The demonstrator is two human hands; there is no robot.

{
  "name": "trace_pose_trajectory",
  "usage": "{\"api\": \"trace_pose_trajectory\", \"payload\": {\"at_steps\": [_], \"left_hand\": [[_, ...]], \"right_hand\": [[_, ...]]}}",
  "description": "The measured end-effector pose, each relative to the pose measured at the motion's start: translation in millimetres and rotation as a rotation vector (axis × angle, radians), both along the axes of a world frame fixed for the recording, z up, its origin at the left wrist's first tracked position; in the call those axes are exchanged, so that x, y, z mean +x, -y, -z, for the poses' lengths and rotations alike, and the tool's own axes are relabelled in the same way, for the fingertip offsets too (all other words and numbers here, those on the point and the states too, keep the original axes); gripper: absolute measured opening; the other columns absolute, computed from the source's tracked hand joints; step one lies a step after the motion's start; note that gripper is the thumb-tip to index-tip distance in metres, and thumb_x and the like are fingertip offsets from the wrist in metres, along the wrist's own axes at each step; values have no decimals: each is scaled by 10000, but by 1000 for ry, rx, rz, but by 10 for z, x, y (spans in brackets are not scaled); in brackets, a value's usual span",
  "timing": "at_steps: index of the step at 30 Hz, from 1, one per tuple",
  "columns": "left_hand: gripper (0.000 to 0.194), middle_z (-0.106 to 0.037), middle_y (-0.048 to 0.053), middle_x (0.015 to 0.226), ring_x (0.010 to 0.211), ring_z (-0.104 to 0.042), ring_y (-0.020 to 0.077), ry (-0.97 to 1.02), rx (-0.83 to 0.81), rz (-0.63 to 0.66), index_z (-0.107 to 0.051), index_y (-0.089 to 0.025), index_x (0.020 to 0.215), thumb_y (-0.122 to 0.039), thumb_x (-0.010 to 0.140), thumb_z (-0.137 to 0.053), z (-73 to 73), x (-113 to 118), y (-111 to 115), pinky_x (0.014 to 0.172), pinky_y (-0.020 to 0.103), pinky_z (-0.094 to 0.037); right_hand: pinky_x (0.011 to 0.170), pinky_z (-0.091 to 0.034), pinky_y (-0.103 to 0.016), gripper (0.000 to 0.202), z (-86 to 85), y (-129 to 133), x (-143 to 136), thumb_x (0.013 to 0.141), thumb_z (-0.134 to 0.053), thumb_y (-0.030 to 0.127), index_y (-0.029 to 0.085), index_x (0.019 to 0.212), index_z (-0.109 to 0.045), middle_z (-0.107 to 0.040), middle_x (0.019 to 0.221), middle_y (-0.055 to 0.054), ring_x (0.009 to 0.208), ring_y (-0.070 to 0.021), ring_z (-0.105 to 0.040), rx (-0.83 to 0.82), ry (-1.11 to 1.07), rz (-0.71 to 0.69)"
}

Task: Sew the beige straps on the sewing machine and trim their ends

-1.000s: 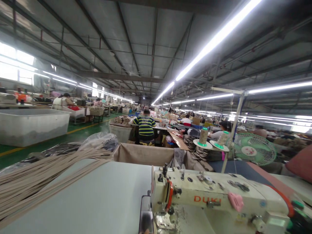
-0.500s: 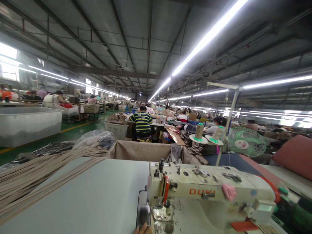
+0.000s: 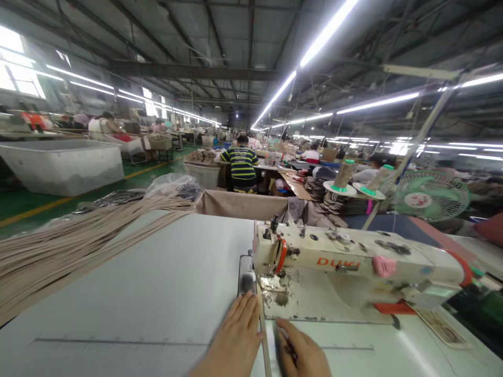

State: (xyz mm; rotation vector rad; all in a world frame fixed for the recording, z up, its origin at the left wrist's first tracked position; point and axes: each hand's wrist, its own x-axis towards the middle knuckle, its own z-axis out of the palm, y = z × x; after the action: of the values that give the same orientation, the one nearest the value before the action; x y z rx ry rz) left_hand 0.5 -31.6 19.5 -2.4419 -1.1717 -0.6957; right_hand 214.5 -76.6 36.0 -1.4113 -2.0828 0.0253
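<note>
A thin strip is pinned flat at the desk's near edge by the left hand and right hand, fingers narrow, neither closed. It is lined up toward the sewing machine foot for a straight feed. More strips are piled at the left edge.

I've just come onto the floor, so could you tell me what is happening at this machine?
A person sits at a cream sewing machine on a white table. The left hand lies flat beside a narrow tan strip that runs toward the needle area, and the right hand rests on the other side of it. A bundle of tan strips lies at the left of the table. Other people work farther off.
</note>
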Motion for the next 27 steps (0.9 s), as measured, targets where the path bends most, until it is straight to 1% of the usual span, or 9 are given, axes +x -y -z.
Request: {"api": "trace_pose_trajectory", "payload": {"at_steps": [1,3,6,9,14,17,19,23,27], "left_hand": [[545,-539,151,1530,1396,-551,291,-1,-41,3,-462,-62,1484,-264,985,-550,-35,7,34,1103,447,-563],[547,-511,167,1551,1418,-525,298,-2,-96,11,-440,-54,1494,-262,998,-537,-75,11,75,1126,465,-543],[555,-487,170,1571,1439,-499,303,8,-137,0,-417,-62,1511,-253,1001,-525,-83,5,98,1150,490,-519],[568,-476,166,1582,1459,-474,301,11,-150,-11,-405,-68,1522,-253,999,-527,-93,10,114,1175,492,-494],[556,-484,155,1579,1462,-473,296,-6,-183,-25,-430,-65,1510,-275,1004,-522,-163,26,141,1193,477,-476],[546,-497,157,1569,1451,-487,298,-11,-203,-25,-448,-63,1498,-283,1005,-526,-193,25,144,1195,483,-472],[544,-503,163,1564,1451,-488,303,-2,-217,-15,-455,-62,1494,-294,1007,-529,-196,23,142,1200,492,-465],[581,-495,173,1569,1483,-439,323,30,-247,-5,-437,-61,1506,-326,1003,-555,-171,24,119,1218,518,-433],[593,-461,165,1594,1503,-405,320,-2,-288,2,-425,-64,1517,-334,1007,-566,-162,18,36,1231,516,-411]], "right_hand": [[798,-619,-261,377,13,1,18,897,-507,143,215,1232,-664,-814,1063,-79,899,-200,-784,22,10,-20],[756,-614,-280,375,16,22,13,874,-514,116,212,1211,-647,-805,991,-65,849,-203,-771,30,44,-16],[700,-590,-295,359,-9,69,-45,848,-529,93,223,1165,-636,-775,898,-40,783,-203,-739,16,93,5],[687,-572,-283,368,-40,93,-86,840,-539,81,223,1170,-619,-756,886,-32,768,-191,-721,27,106,2],[628,-553,-280,337,-107,84,-113,844,-521,85,212,1142,-613,-737,819,-18,707,-186,-707,128,117,2],[637,-552,-280,305,-132,85,-129,877,-499,99,213,1134,-616,-747,836,-23,715,-185,-713,147,117,1],[649,-556,-283,278,-135,88,-138,909,-492,118,213,1139,-616,-753,848,-25,725,-186,-717,146,119,2],[654,-557,-279,238,-142,89,-146,945,-486,142,212,1132,-616,-755,846,-24,731,-182,-721,149,118,-1],[640,-553,-283,240,-145,86,-145,941,-473,138,214,1119,-615,-752,832,-20,717,-181,-721,161,117,4]]}}
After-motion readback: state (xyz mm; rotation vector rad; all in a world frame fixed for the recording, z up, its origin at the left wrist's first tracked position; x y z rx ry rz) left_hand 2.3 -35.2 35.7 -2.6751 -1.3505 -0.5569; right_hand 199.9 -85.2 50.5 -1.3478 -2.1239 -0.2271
